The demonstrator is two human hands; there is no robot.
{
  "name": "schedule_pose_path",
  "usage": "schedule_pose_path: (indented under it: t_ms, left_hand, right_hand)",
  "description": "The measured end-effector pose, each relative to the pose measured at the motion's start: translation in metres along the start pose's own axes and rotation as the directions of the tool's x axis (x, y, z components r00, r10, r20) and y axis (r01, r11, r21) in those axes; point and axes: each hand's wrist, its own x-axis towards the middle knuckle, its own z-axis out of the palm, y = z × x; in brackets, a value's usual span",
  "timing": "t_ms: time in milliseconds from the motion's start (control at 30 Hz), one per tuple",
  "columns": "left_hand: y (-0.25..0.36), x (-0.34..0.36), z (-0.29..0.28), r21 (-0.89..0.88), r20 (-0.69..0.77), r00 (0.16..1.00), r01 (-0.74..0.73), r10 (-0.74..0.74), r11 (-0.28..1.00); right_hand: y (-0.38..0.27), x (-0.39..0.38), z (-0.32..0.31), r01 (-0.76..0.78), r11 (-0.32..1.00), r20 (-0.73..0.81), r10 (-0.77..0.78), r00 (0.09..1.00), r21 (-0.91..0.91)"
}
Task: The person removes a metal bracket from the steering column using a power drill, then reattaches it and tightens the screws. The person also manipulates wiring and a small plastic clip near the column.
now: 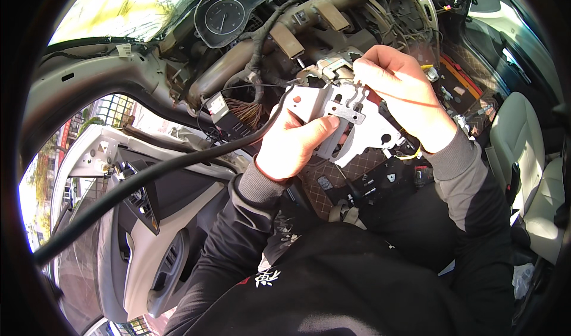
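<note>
A silvery metal bracket (370, 135) with slots and round holes is in front of me, tilted. My left hand (288, 148) is closed around its left side, the thumb pressed flat on its face near a small slotted plate (348, 113). At the bracket's upper right edge, my right hand (404, 86) is closed with bent fingers; what lies between its fingertips is hidden. Just beyond the bracket, a metal fitting (334, 68) joins the bare dashboard frame. A thick black cable (178, 160) runs from the lower left up past my left wrist.
The stripped dashboard beam (223, 77) crosses ahead, with bundled wiring and an instrument cluster (224, 16). An open door (172, 217) is on the left. To the right are a light seat (520, 131) and loose wires. Small parts lie on the quilted floor mat (318, 196).
</note>
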Motion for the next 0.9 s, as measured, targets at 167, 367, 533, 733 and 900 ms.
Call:
schedule_pose_path:
  t_ms: [167, 367, 533, 733, 900]
  left_hand:
    - [0.002, -0.002, -0.002, 0.04, 0.03, 0.998, 0.048, -0.049, 0.998]
    - [-0.004, 0.0, -0.004, 0.052, 0.011, 1.0, -0.014, 0.013, 0.999]
    - [-0.003, -0.002, -0.002, 0.516, -0.022, 0.961, -0.226, 0.277, 0.826]
    - [0.006, 0.02, -0.01, 0.794, 0.428, 0.436, -0.6, 0.791, -0.099]
    - [0.012, 0.023, -0.023, 0.747, 0.596, 0.377, -0.584, 0.709, -0.318]
  right_hand:
    - [-0.003, -0.001, -0.002, 0.014, 0.999, -0.042, -0.016, 0.999, -0.038]
    - [0.0, 0.0, -0.004, 0.059, 0.998, -0.023, -0.059, 0.998, -0.01]
    - [-0.01, 0.0, -0.004, 0.248, 0.969, 0.033, -0.248, 0.968, -0.004]
    - [-0.03, -0.027, -0.003, 0.321, 0.92, 0.058, -0.317, 0.947, -0.224]
    - [-0.024, -0.053, 0.003, 0.31, 0.903, -0.026, -0.333, 0.943, -0.297]
